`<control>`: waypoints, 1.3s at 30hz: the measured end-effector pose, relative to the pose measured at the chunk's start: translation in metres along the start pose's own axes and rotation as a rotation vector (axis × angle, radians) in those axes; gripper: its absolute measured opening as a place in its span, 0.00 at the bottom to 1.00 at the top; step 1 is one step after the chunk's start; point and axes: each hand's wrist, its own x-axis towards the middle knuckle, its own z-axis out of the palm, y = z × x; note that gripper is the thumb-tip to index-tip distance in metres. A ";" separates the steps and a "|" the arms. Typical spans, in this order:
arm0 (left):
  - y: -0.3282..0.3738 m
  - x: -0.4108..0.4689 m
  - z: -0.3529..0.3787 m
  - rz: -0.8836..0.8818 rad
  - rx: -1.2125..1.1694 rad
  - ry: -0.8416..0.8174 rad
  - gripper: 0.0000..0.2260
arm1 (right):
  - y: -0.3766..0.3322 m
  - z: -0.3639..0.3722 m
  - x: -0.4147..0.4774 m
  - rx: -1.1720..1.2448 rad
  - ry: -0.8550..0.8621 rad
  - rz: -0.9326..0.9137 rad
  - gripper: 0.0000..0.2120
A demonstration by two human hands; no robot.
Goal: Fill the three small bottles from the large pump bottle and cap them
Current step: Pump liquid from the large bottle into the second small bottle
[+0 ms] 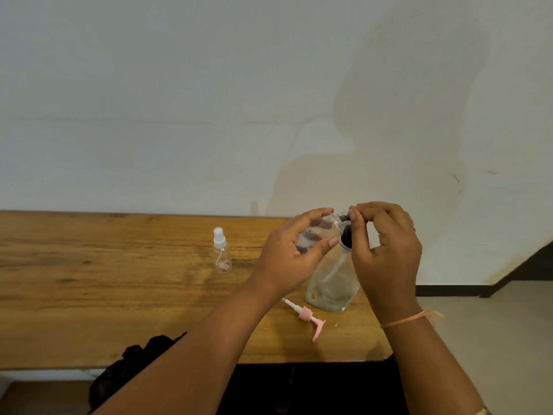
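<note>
**Cap and bottle are meeting end to end**

A person is standing at the desk (89, 280) and holding a small bottle (317, 232) up in the air. The left hand (296, 250) is wrapping round it, with the thumb under it and the other fingers (324, 211) curling over the top. The bottle is lying tilted. Its long way is pointing up and to the right, so its mouth is facing the right hand (386, 250).

The right hand is right at that mouth. Its thumb and fingertips are pressing together and pinching a cap (344, 217), which is touching the bottle's neck. I think the cap is going on, so it needs to line up straight with the neck before any twisting. If it is sitting crooked, it may jam.

Just under both hands the big bottle (332, 283) is standing on the desk. A pink pump (308, 317) is lying flat beside it. A spray bottle (222, 253) is standing well apart on the left. I cannot see a third small bottle.
</note>
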 end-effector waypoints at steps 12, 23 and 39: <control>-0.001 -0.002 -0.002 -0.006 0.008 0.005 0.18 | 0.003 -0.001 -0.014 0.019 -0.093 0.011 0.17; 0.002 -0.003 -0.001 0.002 0.001 0.008 0.17 | 0.001 0.006 -0.014 -0.055 -0.032 0.038 0.11; 0.001 0.002 -0.002 0.013 -0.015 0.008 0.15 | 0.003 0.001 -0.012 -0.044 -0.041 0.017 0.11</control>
